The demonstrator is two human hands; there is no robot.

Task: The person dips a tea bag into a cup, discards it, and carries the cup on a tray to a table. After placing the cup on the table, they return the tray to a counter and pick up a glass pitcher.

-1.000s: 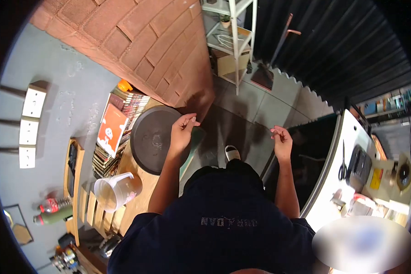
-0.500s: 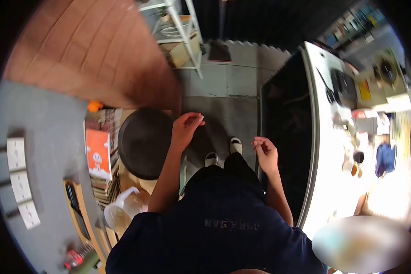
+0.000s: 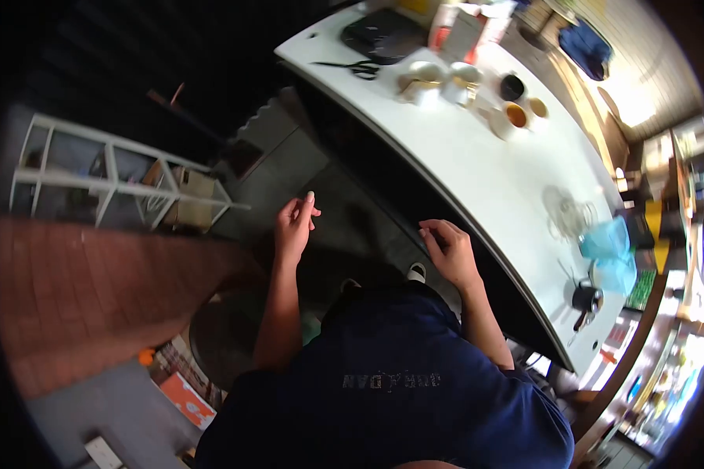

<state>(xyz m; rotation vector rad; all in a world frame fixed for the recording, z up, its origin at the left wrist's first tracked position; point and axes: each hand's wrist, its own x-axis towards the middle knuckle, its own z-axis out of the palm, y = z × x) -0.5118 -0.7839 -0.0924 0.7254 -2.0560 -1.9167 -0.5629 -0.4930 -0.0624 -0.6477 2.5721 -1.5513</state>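
My left hand (image 3: 296, 227) hangs in the air above the grey floor (image 3: 278, 160), fingers loosely bent and apart, nothing in it. Near the edge of a white table (image 3: 477, 168), my right hand (image 3: 450, 252) is also held up, loosely curled, open and without any object. It appears in front of the table's dark side and does not seem to touch it. On the tabletop stand several cups, among them a white cup (image 3: 463, 82) and a cup with a brown inside (image 3: 511, 119). Black scissors (image 3: 360, 69) lie by a dark flat device (image 3: 383, 35).
A white shelf rack (image 3: 109, 172) stands at the left beside a brick-patterned surface (image 3: 109, 305). A dark round stool or table (image 3: 227, 340) is at lower left. Farther along the table are a light-blue container (image 3: 606, 238), a clear glass item (image 3: 567, 213) and a small black pot (image 3: 585, 297).
My view has turned to the right, bringing the white table with its cups to the front. The shelf rack and round dark top have shifted left and down. Both hands remain raised and without objects.
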